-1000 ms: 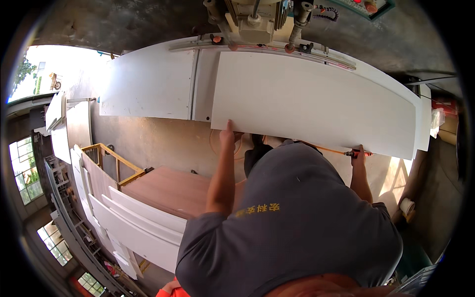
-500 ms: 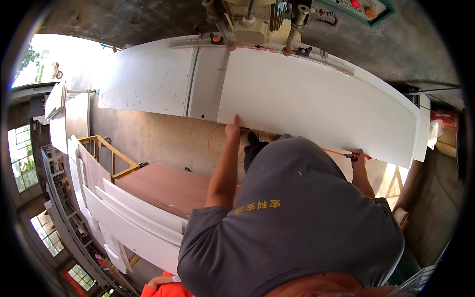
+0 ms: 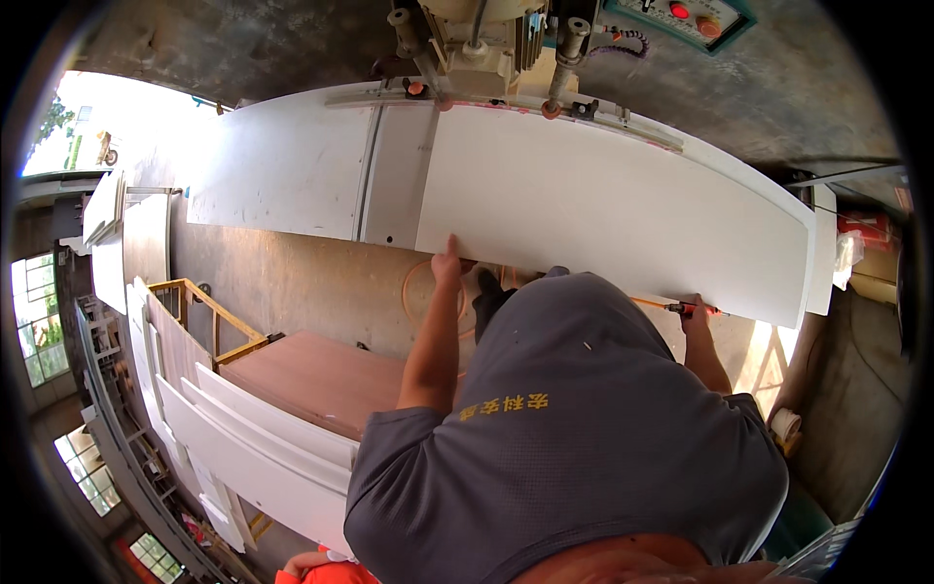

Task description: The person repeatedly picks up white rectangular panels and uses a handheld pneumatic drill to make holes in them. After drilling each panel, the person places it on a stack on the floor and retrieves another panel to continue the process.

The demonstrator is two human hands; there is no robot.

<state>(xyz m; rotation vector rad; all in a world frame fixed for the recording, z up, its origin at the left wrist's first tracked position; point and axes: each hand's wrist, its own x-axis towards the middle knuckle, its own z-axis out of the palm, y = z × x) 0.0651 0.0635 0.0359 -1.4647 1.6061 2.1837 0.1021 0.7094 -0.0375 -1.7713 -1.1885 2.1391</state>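
Note:
A long white panel (image 3: 623, 195) lies on the machine table in front of me, its near edge toward my body. My left hand (image 3: 447, 266) grips that edge close to the panel's left corner, one digit stretched out on top and the other fingers partly hidden under the edge. At the near edge further right, my right hand (image 3: 695, 310) is closed round a red and black tool (image 3: 687, 309) with an orange hose. Its exact kind is hard to make out.
A machine head with metal cylinders (image 3: 569, 58) rises behind the panel; a control box (image 3: 686, 19) stands beyond. White boards (image 3: 263, 453) and a brown board (image 3: 311, 380) stack at left behind me. A person in an orange garment (image 3: 326, 567) is at the lower edge. An orange hose (image 3: 406, 292) loops below.
The whole view has shifted a little, so the scene sits slightly further left. Both hands keep their places at the panel's edge, and the panel has not visibly moved on the table.

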